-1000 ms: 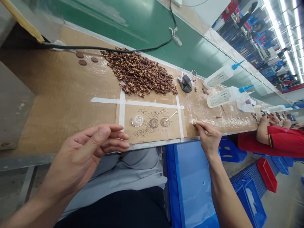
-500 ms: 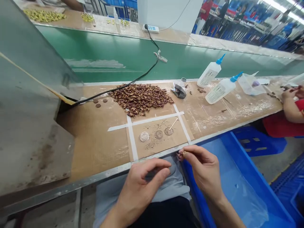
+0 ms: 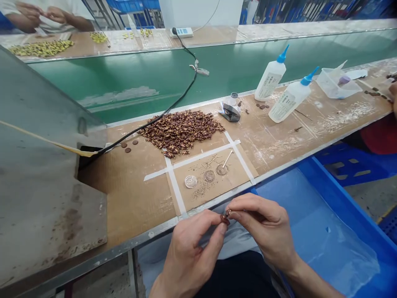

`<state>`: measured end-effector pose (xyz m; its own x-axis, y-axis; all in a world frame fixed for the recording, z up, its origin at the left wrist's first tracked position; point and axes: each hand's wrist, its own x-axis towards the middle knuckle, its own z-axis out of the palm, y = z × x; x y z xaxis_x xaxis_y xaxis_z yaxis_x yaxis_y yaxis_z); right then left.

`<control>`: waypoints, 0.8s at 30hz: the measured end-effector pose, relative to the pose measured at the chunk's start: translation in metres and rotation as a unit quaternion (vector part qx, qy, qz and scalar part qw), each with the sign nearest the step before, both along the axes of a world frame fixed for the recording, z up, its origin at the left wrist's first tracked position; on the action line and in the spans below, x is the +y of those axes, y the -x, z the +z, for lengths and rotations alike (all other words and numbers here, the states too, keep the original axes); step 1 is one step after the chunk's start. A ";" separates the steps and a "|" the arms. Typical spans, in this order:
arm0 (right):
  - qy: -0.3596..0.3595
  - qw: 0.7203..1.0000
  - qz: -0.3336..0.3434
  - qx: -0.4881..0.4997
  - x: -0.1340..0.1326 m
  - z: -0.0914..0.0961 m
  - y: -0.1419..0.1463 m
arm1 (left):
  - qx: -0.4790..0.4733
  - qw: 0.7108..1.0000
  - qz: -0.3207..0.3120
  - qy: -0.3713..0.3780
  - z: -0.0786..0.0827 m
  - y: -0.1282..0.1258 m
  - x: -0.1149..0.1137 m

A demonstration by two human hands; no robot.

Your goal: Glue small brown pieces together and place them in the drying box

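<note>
My left hand [image 3: 198, 244] and my right hand [image 3: 263, 227] meet in front of the table edge, above my lap. Between their fingertips is a small dark brown piece [image 3: 225, 218], too small to name, pinched from both sides. Beyond them on the cardboard lie three small round dishes: a clear dish [image 3: 190, 181], a brown-stained dish [image 3: 209, 176] and another dish [image 3: 222, 169] with a white stick [image 3: 227, 159] resting on it. Farther back is a heap of small brown and gold pieces [image 3: 182, 130].
Two white bottles with blue nozzles [image 3: 270, 78] [image 3: 290, 101] stand on the right, near a clear plastic tub [image 3: 338, 85]. A blue bin [image 3: 335, 186] sits below the table edge. A black cable [image 3: 180, 101] crosses the heap. A metal housing [image 3: 56, 165] blocks the left. Co-workers' hands [image 3: 43, 12] show across the belt.
My left fingers have closed on the brown piece that my right hand was holding apart. My right hand has moved left to meet them. The view has shifted slightly.
</note>
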<state>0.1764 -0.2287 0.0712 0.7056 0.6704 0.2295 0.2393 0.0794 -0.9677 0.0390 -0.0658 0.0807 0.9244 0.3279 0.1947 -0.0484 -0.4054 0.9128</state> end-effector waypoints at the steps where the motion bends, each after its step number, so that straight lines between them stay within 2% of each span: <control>1: -0.002 1.000 0.001 -0.001 0.000 0.000 0.000 | 0.004 1.000 -0.003 -0.001 0.001 0.001 0.000; 14: -0.041 0.998 0.002 -0.040 0.005 0.007 0.005 | 0.046 0.998 0.005 0.049 0.014 0.002 -0.002; 24: -0.045 0.998 0.002 -0.053 0.007 0.006 0.005 | 0.055 0.997 0.012 0.053 0.015 0.005 -0.002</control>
<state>0.1713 -0.2218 0.0773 0.6717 0.6465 0.3619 0.3394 0.1657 -0.9259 0.0345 -0.0676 0.0956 0.9300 0.3634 0.0553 0.0633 -0.3066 0.9497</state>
